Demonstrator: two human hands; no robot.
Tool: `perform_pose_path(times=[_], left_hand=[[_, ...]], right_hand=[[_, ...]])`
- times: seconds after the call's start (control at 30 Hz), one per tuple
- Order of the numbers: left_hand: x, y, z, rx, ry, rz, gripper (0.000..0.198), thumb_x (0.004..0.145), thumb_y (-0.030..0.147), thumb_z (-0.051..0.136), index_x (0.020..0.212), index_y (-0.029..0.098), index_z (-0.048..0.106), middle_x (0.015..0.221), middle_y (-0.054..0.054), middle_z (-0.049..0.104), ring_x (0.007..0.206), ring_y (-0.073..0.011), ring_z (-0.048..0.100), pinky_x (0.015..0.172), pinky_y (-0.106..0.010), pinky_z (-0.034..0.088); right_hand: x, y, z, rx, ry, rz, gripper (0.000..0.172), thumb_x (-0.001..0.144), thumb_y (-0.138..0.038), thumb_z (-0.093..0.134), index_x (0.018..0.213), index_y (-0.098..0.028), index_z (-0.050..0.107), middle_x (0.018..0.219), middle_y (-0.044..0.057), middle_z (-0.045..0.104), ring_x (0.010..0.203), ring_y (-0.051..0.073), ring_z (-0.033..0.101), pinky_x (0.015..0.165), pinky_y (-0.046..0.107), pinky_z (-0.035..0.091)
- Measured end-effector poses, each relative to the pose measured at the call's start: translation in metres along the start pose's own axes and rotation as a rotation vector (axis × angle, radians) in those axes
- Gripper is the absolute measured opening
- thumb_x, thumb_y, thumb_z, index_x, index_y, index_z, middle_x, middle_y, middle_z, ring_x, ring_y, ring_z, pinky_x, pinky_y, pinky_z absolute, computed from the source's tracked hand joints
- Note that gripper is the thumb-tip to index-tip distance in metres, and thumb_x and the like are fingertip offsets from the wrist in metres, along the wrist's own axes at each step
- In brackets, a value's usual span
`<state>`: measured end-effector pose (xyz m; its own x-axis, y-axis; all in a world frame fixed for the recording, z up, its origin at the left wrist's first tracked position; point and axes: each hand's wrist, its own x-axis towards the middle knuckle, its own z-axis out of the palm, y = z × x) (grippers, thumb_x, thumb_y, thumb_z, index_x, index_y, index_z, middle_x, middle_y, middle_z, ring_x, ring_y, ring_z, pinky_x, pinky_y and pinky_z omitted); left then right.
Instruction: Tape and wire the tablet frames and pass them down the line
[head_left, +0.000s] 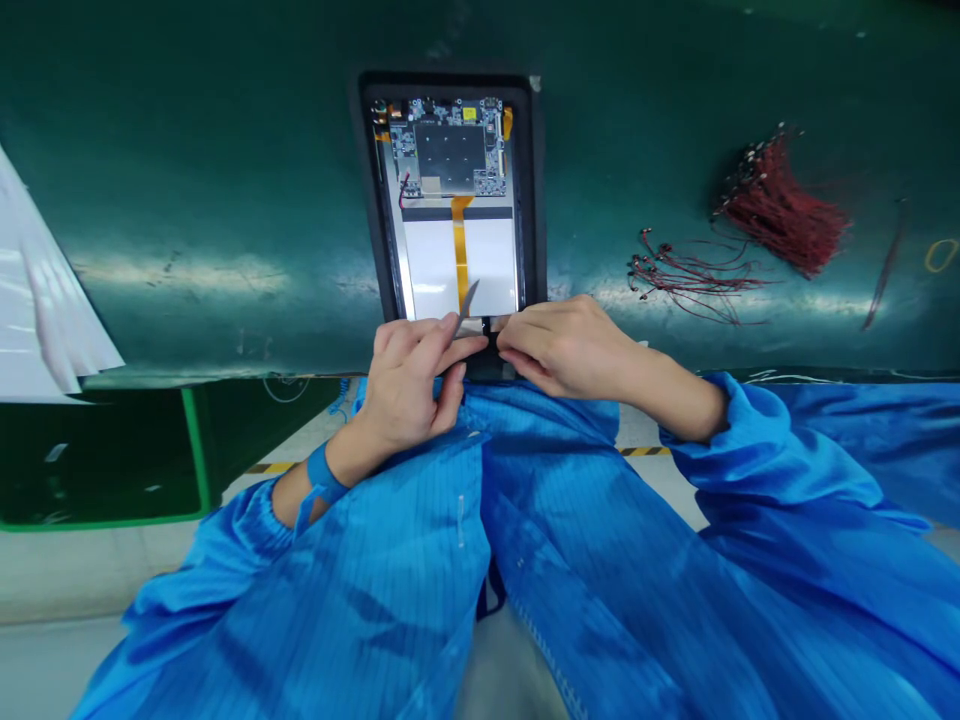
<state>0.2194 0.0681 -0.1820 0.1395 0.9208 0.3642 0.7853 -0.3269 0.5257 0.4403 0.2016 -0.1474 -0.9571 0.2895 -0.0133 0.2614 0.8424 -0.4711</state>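
An opened tablet (450, 200) lies in a black frame on the green bench, its circuit board at the far end, a white battery panel and an orange flex strip (460, 255) down the middle. My left hand (409, 380) is closed in a pinch on thin metal tweezers (466, 298) whose tip points at the strip's near end. My right hand (566, 345) has its fingers pressed together at the tablet's near edge, on a small dark part I cannot make out.
A bundle of red wires (780, 210) and some loose red leads (686, 275) lie to the right on the green bench (187, 200). White sheets (41, 310) rest at the left edge. A green bin (105, 450) sits below the bench at left.
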Motion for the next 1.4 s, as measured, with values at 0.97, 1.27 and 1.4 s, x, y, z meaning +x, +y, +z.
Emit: perform_pose_path(times=[0.97,1.27,1.4], left_hand=[[0.019,0.015,-0.026,-0.423,0.051,-0.171,0.028,0.098,0.015,0.067,0.125,0.024,0.065,0.100,-0.005,0.074,0.106,-0.0260,0.060,0.093,-0.044,0.052],[0.102,-0.068,-0.041,0.275,0.163,-0.166,0.011,0.103,0.031,0.063,0.108,0.023,0.067,0.104,-0.005,0.072,0.107,-0.0271,0.057,0.096,-0.052,0.047],[0.145,-0.119,-0.040,0.391,0.008,-0.259,0.028,0.097,0.046,0.073,0.095,0.020,0.063,0.100,-0.005,0.066,0.114,-0.0284,0.046,0.108,-0.057,0.035]], right_hand=[[0.023,-0.011,-0.010,0.450,0.583,0.158,0.015,0.102,-0.038,0.066,0.107,-0.024,0.067,0.121,0.008,0.066,0.116,0.027,0.060,0.106,0.050,0.048],[0.031,0.029,-0.001,0.261,0.766,0.379,0.029,0.106,-0.045,0.050,0.101,-0.023,0.067,0.123,0.015,0.061,0.125,0.037,0.054,0.108,0.065,0.043],[0.032,0.046,0.006,0.177,0.810,0.431,0.030,0.106,-0.048,0.050,0.110,-0.025,0.069,0.123,0.016,0.061,0.128,0.040,0.053,0.106,0.068,0.046]])
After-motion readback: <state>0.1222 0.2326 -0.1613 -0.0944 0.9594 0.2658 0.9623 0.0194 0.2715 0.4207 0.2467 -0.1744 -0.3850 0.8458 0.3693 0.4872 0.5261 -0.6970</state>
